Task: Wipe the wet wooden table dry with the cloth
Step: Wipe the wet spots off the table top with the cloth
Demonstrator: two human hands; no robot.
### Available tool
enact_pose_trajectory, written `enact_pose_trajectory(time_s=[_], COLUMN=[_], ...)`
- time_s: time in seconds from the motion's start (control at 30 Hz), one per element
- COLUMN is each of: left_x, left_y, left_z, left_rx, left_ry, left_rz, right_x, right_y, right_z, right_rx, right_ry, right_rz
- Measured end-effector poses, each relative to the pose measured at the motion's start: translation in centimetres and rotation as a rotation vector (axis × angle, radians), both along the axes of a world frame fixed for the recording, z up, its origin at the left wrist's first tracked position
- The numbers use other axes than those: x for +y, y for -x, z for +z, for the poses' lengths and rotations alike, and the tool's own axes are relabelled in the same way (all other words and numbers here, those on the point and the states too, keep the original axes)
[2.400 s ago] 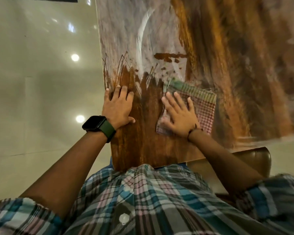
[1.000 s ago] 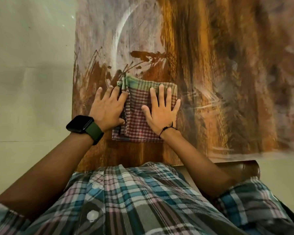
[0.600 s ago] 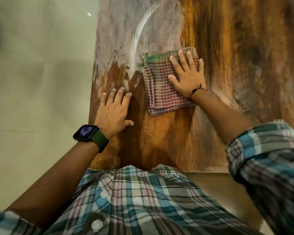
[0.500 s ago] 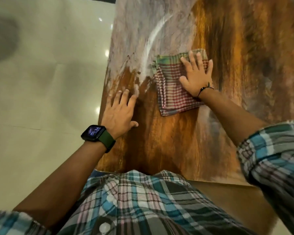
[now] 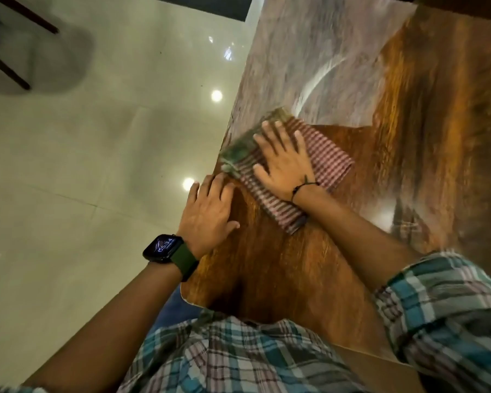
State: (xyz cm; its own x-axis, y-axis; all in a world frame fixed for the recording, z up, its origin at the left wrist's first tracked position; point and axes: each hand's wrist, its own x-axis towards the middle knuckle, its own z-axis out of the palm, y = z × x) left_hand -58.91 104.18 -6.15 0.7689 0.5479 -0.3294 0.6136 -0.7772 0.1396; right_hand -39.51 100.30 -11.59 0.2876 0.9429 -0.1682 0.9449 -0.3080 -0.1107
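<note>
I see a pale, glossy tiled floor (image 5: pixel 102 165) filling the left side of my view, with thin grout lines crossing it. Two round ceiling lights show as bright reflections (image 5: pixel 216 95) on the tiles, close to the table's edge. In the top left corner, dark chair legs (image 5: pixel 7 70) stand on the floor, with a soft grey shadow (image 5: pixel 60 63) spread under them. A dark rectangular patch (image 5: pixel 201 5) lies at the top edge; I cannot tell what it is.
</note>
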Motion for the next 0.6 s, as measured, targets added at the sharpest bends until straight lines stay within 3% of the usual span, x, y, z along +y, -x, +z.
enact_pose_trajectory(time_s=[0.17,0.27,0.33,0.47,0.6], left_x=[0.8,1.6,2.2,3.1,3.2], left_y=[-0.2,-0.4,-0.7,-1.0,-0.4], left_z=[0.3,0.2,0.2,0.0,-0.1], left_rx=[-0.030,-0.056,-0.067,-0.031,-0.039], left_ry=[-0.002,-0.017,-0.006,-0.008,0.025], left_rz=[0.037,0.060,0.079,0.070,0.056], right_x=[0.0,1.1,1.7,0.7,2.4], right_y=[-10.0,-9.1,-5.3,1.9,-0.6], right_z=[0.3,0.2,0.1,0.3,0.8], right_rx=[-0.016,-0.036,-0.071,-0.089,-0.073], right_ry=[0.003,0.025,0.041,0.061,0.060], right_rz=[-0.363,-0.432,-0.334,0.147,0.345])
